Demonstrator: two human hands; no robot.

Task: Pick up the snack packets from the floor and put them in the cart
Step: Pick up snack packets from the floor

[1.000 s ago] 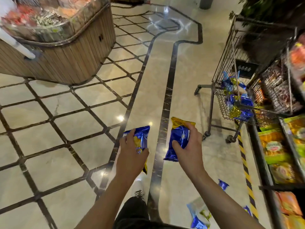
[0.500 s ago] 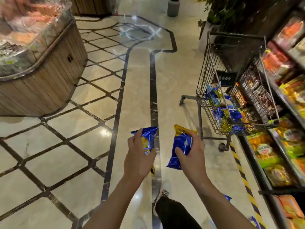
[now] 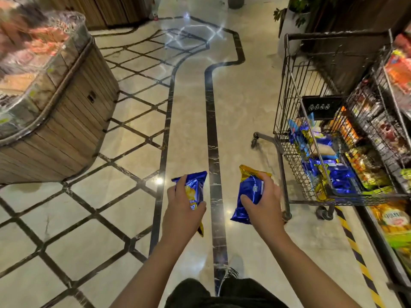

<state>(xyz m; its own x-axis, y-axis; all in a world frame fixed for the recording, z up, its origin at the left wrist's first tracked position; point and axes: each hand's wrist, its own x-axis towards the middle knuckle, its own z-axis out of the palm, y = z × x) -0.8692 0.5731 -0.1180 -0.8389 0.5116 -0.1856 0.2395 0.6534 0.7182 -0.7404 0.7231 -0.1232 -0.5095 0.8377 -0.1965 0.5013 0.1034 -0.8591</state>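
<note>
Both hands are out in front, each gripping one packet. The left hand (image 3: 183,208) is wrapping its fingers and thumb round a blue packet (image 3: 194,192) with a yellow picture on it, holding it roughly upright, its lower end poking out under the palm. The right hand (image 3: 263,205) is curling round a second packet (image 3: 249,194), blue with a gold top edge, tilted a bit so the bottom is leaning left. Both packets are hanging in the air over the floor (image 3: 124,156), either side of a dark stripe in the tiles, not touching each other. The cart (image 3: 287,121) is sitting just to the right of the right hand, already carrying a pile of blue packets (image 3: 338,176) in its basket. Shelves (image 3: 391,221) of snacks are running along the far right, and a wooden display stand (image 3: 73,121) is sitting off to the left.
</note>
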